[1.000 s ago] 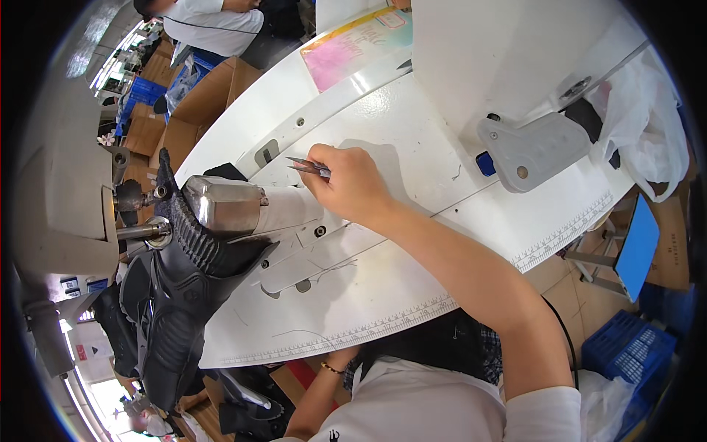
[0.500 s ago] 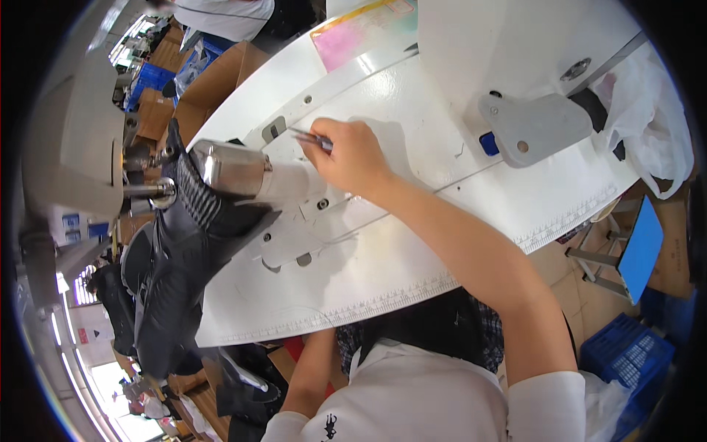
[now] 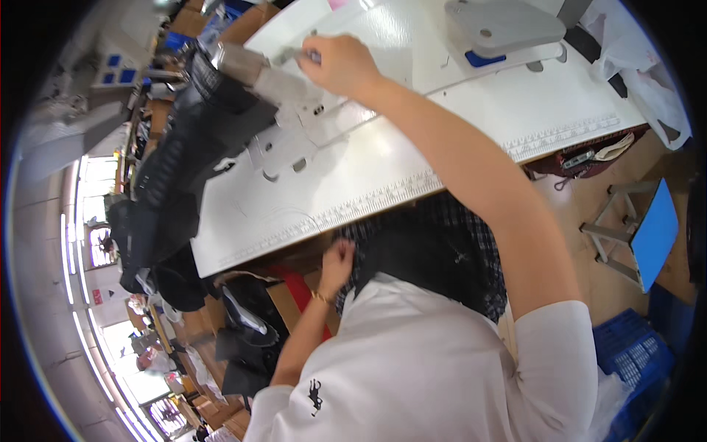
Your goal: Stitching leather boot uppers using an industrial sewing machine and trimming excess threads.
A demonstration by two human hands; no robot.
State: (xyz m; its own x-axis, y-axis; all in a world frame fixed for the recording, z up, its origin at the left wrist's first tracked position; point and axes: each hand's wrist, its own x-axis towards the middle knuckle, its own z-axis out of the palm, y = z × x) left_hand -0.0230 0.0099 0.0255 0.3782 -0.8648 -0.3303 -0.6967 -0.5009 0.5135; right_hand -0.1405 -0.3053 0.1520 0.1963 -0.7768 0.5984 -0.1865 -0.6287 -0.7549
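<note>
My right hand [image 3: 342, 65] is closed around a small pointed metal tool [image 3: 312, 56], mostly covered by the fingers. It hovers over the white table [image 3: 383, 158], beside the metal-ended arm [image 3: 241, 63] of a machine. A black workpiece with a ribbed section [image 3: 213, 96] is draped at that arm's end and hangs down to the left. Neither hand touches it. Below the table's front edge, close to my lap, is my left hand [image 3: 339, 259]. Its fingers look curled, but they are too small and blurred to read.
A printed ruler scale [image 3: 368, 193] follows the table's curved front edge. A grey plate [image 3: 504, 28] and a white plastic bag [image 3: 644, 70] are at the far right. On the floor to the right stand a blue-topped stool [image 3: 655, 234] and a blue crate [image 3: 635, 350].
The view has tilted down, so the table and machine sit higher in the picture. My left hand now shows below the table edge. My right hand still grips the metal tool near the machine arm.
</note>
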